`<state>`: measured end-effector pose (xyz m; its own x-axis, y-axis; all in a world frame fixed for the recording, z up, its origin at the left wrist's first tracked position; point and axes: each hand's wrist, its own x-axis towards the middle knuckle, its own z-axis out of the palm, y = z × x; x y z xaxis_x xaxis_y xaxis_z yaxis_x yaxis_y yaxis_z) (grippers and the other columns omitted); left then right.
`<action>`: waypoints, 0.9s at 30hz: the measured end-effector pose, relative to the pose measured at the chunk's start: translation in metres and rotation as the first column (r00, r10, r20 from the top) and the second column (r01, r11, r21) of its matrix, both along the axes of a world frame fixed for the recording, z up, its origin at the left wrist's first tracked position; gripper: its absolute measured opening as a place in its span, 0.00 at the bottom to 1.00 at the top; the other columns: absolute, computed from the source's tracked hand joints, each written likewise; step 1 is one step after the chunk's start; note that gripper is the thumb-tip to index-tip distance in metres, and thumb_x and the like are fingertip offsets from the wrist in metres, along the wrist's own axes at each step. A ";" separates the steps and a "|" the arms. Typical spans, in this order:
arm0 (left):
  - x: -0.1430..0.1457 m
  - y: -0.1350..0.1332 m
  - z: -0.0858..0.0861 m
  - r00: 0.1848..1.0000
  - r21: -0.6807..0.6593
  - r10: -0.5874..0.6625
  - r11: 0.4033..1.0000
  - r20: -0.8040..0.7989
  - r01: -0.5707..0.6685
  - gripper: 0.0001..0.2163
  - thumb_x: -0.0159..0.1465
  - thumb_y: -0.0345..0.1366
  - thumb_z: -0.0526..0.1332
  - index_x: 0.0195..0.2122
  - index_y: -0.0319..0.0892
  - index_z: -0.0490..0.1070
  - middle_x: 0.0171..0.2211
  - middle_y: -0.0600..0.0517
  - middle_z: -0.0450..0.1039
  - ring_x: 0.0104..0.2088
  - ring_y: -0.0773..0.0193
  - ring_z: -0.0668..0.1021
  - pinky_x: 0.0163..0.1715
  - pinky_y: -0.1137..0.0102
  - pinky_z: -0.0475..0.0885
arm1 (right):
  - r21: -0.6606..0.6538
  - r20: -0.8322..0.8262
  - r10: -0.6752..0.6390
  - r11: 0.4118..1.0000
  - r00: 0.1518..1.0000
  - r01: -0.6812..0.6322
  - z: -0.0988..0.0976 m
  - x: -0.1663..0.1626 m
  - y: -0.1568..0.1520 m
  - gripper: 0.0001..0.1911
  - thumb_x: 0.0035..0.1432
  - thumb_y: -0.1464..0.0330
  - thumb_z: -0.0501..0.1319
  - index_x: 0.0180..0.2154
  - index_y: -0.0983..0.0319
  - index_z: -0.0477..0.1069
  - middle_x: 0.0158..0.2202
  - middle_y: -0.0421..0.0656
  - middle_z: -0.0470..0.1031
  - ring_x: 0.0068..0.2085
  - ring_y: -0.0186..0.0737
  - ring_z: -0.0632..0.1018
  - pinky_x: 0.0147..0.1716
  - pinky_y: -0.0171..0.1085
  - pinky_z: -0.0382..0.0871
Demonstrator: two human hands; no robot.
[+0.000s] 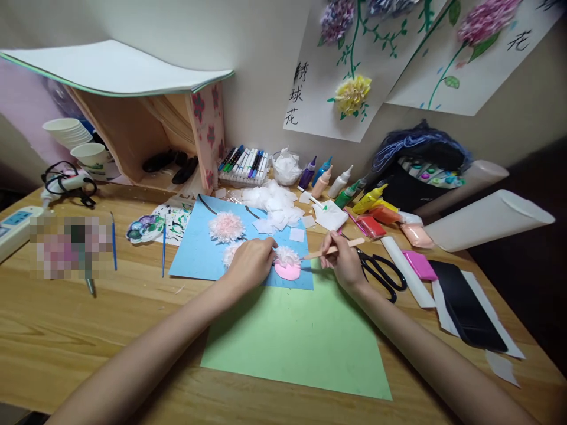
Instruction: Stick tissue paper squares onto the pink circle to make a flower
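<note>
My right hand point(343, 262) grips a thin wooden stick point(357, 242), its tip at the edge of a fluffy white tissue-paper flower point(287, 257). Below the tissue is a flat pink patch point(287, 271), partly covered by it. My left hand point(250, 260) rests over the blue paper point(190, 260), its fingers pinched beside that flower; whatever lies between them is hidden. A finished-looking pale pink tissue flower point(227, 227) sits higher on the blue sheet. Another pink flower point(231, 254) is partly covered by my left hand.
Green paper point(296, 342) lies under the blue sheet. White tissue squares point(277, 203) are heaped behind it, near paint bottles point(323, 180) and markers point(243, 163). Black-handled scissors point(383, 277), a pink packet point(420, 265) and a phone point(465, 307) lie right; paintbrushes point(163, 251) lie left.
</note>
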<state>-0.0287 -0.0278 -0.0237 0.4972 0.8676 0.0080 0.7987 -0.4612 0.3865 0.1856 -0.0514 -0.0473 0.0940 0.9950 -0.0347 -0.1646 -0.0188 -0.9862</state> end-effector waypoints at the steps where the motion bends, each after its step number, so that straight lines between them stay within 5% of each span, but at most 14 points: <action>1: -0.003 0.004 0.004 1.000 -0.012 0.011 1.000 0.023 -0.011 0.10 0.63 0.32 0.52 0.43 0.41 0.70 0.39 0.48 0.76 0.39 0.59 0.77 0.36 0.68 0.68 | -0.014 -0.035 0.003 1.000 0.999 -0.003 -0.006 0.003 -0.002 0.21 0.60 0.56 0.52 0.20 0.61 0.63 0.12 0.37 0.63 0.13 0.31 0.64 0.13 0.31 0.53; 9: -0.003 0.051 0.008 0.941 0.193 0.288 0.948 -0.177 -0.254 0.12 0.61 0.39 0.58 0.40 0.37 0.72 0.41 0.42 0.72 0.46 0.51 0.71 0.43 0.63 0.67 | 0.005 -0.189 -0.046 0.999 0.981 0.048 -0.020 0.006 -0.005 0.21 0.59 0.57 0.53 0.19 0.61 0.62 0.11 0.36 0.62 0.12 0.28 0.63 0.13 0.28 0.54; 19: 0.007 0.056 -0.001 0.941 0.226 0.277 0.946 -0.195 -0.231 0.10 0.62 0.32 0.53 0.34 0.40 0.73 0.37 0.45 0.74 0.41 0.56 0.73 0.36 0.67 0.66 | 0.021 -0.204 -0.042 0.999 0.978 0.047 -0.023 0.007 -0.004 0.21 0.59 0.56 0.54 0.19 0.62 0.62 0.13 0.36 0.62 0.13 0.27 0.64 0.13 0.27 0.54; 24: -0.006 0.053 0.028 0.954 0.191 0.296 0.940 -0.047 -0.283 0.09 0.60 0.35 0.55 0.33 0.40 0.74 0.36 0.46 0.75 0.39 0.56 0.74 0.34 0.67 0.65 | 0.059 -0.134 -0.008 0.998 0.991 0.016 -0.022 0.006 -0.007 0.22 0.61 0.56 0.52 0.21 0.62 0.63 0.13 0.36 0.63 0.14 0.28 0.65 0.14 0.28 0.56; 27: -0.017 0.044 0.053 0.980 -0.030 0.166 0.986 0.106 -0.164 0.09 0.58 0.39 0.58 0.32 0.41 0.74 0.35 0.50 0.76 0.35 0.61 0.74 0.32 0.70 0.64 | 0.098 -0.061 0.062 0.994 0.996 -0.056 -0.022 0.005 -0.011 0.21 0.62 0.55 0.51 0.22 0.61 0.64 0.15 0.37 0.66 0.16 0.30 0.68 0.17 0.30 0.59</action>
